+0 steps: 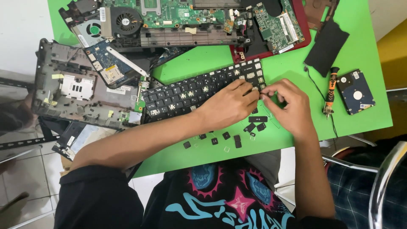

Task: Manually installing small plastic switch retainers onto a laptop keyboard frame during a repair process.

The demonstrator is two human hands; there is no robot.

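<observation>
A black laptop keyboard [190, 91] lies slanted on the green table [364, 42], with many keycaps gone. My left hand [229, 105] rests over its right end, fingertips pinched at the keyboard's right edge. My right hand [288, 104] meets it there, fingers curled and pinching something small that I cannot make out. Several loose black keycaps [237, 138] lie scattered on the table below both hands.
A stripped laptop base with fans and circuit boards [169, 21] fills the table's far side. A grey chassis [76, 87] sits at the left. At the right lie a screwdriver [330, 91], a hard drive [355, 92] and a black panel [326, 44]. A chair frame [381, 178] stands lower right.
</observation>
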